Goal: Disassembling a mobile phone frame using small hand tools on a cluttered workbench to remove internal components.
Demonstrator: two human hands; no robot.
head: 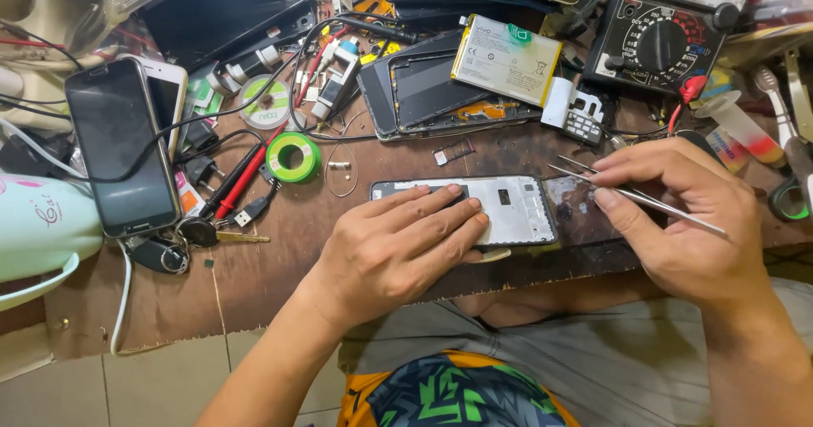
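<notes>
An opened phone frame (517, 209) with a white inner plate lies flat on the brown workbench (279, 258) near its front edge. My left hand (398, 249) rests palm-down on the frame's left half, fingers spread across it. My right hand (677, 215) hovers over the frame's right end and pinches a pair of metal tweezers (610, 186), whose tips point left toward the dark right part of the frame.
A black phone (123, 148) lies at the left beside red probes (241, 181) and a green solder reel (294, 156). A white battery (506, 59), dismantled phone parts (423, 88) and a multimeter (660, 38) crowd the back. A pale mug (42, 224) stands at the left edge.
</notes>
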